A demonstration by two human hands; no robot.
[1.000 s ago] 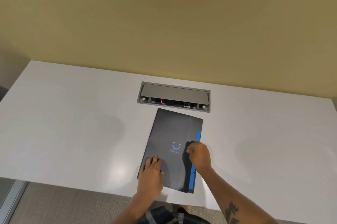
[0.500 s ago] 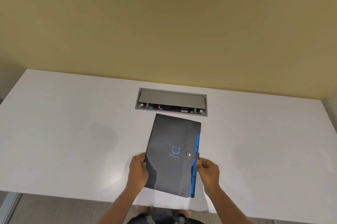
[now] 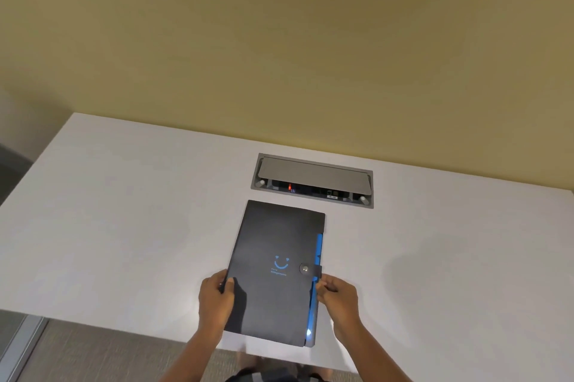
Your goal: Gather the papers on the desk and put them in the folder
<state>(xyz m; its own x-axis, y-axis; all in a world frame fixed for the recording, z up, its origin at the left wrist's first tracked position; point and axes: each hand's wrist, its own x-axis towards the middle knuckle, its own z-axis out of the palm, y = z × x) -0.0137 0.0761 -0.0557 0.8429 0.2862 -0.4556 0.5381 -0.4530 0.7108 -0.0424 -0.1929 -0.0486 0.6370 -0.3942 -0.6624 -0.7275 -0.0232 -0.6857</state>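
On smooth white desk (image 3: 124, 226), left hand (image 3: 216, 299) and right hand (image 3: 338, 297) pinch matte black rectangular folder (image 3: 273, 288) edges.

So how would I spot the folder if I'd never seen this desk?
Find the white desk and the grey cable hatch set into it. Just nearer the person lies the folder, held at both edges. It is flat and black, with a blue smiley, a snap button and a blue side edge.
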